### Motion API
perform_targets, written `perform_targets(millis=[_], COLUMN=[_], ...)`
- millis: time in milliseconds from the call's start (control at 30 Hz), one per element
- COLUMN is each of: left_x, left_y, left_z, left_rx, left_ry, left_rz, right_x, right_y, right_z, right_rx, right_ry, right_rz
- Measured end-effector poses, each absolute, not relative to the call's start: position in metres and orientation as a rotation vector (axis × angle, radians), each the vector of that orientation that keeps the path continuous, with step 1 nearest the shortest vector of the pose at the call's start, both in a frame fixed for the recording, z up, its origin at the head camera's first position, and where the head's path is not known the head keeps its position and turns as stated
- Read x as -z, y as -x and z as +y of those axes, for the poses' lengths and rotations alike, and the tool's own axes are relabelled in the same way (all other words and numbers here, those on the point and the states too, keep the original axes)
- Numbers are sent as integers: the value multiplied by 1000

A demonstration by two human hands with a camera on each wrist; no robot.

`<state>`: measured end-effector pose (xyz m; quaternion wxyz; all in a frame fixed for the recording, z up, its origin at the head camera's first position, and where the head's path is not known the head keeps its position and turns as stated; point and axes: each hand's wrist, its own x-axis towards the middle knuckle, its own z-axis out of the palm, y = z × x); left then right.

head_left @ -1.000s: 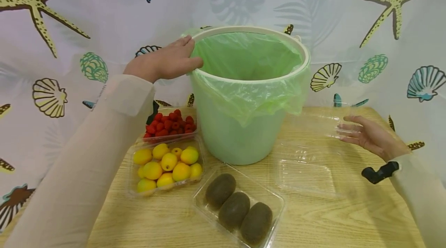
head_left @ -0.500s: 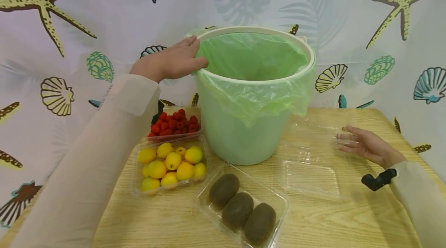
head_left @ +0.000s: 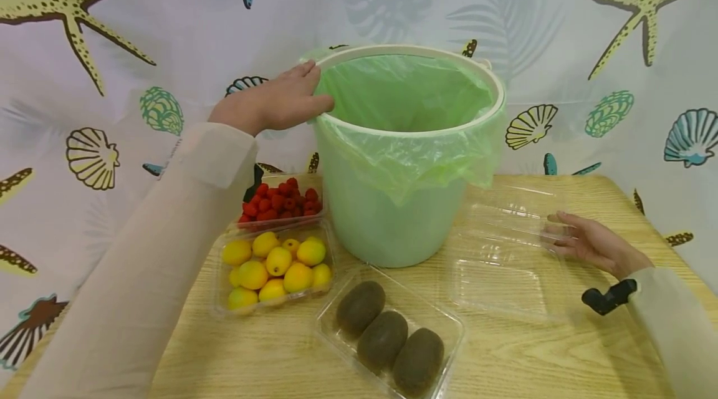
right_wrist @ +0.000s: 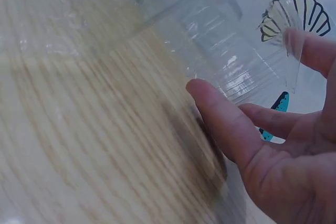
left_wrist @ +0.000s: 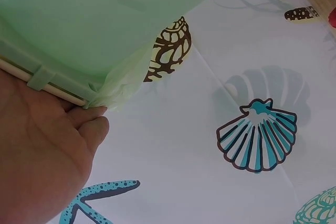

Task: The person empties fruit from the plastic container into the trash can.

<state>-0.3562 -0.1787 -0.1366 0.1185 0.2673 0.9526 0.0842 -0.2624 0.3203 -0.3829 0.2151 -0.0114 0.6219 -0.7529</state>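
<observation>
My left hand (head_left: 275,100) holds the left rim of a pale green bucket (head_left: 387,218), thumb over the rim's inner edge. Light green plastic bag (head_left: 415,165) lines the bucket and folds down outside. In the left wrist view, fingertips (left_wrist: 97,111) are right at the bag's edge under the rim. At the right, my right hand (head_left: 600,246) grips a clear plastic container (head_left: 505,218) by its end; in the right wrist view the thumb lies on one side and a finger on the other. Another clear tray (head_left: 496,283) lies just in front, overlapping it in the head view.
Left of the bucket, raspberries (head_left: 283,199) fill a clear box at the back. Yellow fruits (head_left: 277,262) sit in another box before it. Three brown kiwis (head_left: 384,333) lie in a front tray (head_left: 449,324). A patterned curtain (head_left: 561,19) hangs behind the wooden table (head_left: 538,361).
My right hand and the clear container have come slightly down toward the table. My left hand stays at the bucket's rim. The head view has shifted a little.
</observation>
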Motion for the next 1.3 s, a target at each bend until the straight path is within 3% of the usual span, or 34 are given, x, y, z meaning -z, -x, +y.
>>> perform_targets(millis=[767, 1300], left_x=[139, 140], left_y=[357, 352], left_z=[-181, -183], left_rx=[-242, -262], left_ry=[-801, -788], left_rz=[2785, 2792], right_x=[386, 364], right_y=[261, 263], right_z=[314, 321], right_rx=[1864, 1631], right_ry=[-47, -152], right_rz=[2019, 2279])
